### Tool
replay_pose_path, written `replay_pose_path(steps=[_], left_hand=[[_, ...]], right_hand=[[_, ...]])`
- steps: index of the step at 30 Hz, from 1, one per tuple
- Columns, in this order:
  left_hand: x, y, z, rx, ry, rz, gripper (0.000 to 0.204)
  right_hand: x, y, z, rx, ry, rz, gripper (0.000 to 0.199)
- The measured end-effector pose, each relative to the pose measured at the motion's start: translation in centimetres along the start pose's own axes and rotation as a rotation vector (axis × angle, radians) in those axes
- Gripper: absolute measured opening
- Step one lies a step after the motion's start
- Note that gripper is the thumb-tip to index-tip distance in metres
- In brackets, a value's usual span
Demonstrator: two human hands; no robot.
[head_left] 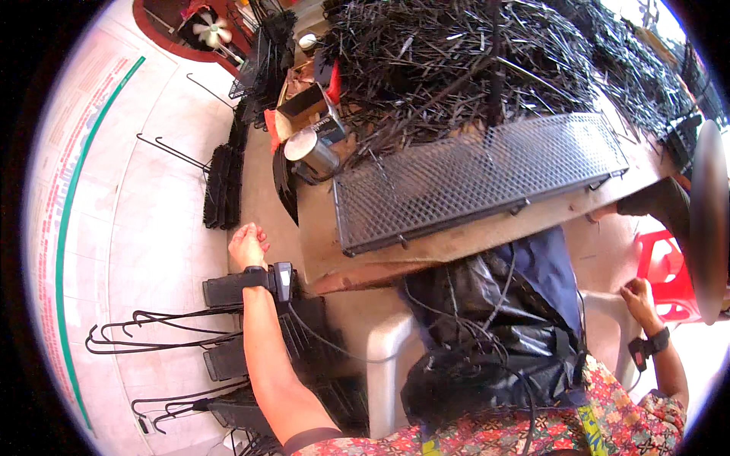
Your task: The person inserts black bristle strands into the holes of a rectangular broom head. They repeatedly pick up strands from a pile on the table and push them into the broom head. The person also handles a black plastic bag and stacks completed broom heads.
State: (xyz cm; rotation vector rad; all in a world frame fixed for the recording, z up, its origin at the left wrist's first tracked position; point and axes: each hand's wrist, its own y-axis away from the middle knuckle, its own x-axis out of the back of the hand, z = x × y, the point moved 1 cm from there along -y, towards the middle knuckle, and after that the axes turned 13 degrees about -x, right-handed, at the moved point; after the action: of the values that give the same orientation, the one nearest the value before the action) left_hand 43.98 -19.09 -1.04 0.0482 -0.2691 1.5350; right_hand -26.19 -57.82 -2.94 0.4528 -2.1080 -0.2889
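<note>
My left hand [249, 247] is out to the left of the table's corner, beside dark racks on the floor. Its fingers are curled in a loose fist, and nothing shows in them. My right hand [640, 302] is low on the right, by the arm of the white plastic chair [608, 304]. Those fingers are bunched together; whether they hold anything is hidden. Neither hand touches the black mesh rack [479, 178], a long perforated metal piece lying along the table's near edge. A black plastic sheet [502, 342] covers my lap.
Black metal strips [456, 61] are heaped across the table [315, 258]. A metal can [312, 152] and an open box [308, 110] stand at its left. Racks with hooked rods [228, 357] line the left floor. Another person's dark sleeve [654, 201] and a red stool [661, 266] are right.
</note>
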Motion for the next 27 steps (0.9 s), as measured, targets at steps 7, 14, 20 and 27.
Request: replay_pose_path(steps=[7,14,20,27], left_hand=[[-4.9,-6.0,-4.0,-0.036,-0.117,-0.009,0.004],[-8.4,-8.4,-6.0,0.123,-0.072,-0.066,0.021],[-8.1,-9.1,-7.8,0.167,0.021,-0.114,0.021],[-9.0,-8.9,-7.4,-0.063,-0.144,-0.051,0.018]], right_hand=[[0.7,1.0,-0.7,-0.157,0.111,0.018,0.013],[0.9,0.2,3.3,-0.24,0.038,0.05,0.013],[1.7,0.4,1.9,-0.239,0.255,-0.059,0.017],[2.1,0.1,3.7,-0.365,0.089,-0.048,0.022]])
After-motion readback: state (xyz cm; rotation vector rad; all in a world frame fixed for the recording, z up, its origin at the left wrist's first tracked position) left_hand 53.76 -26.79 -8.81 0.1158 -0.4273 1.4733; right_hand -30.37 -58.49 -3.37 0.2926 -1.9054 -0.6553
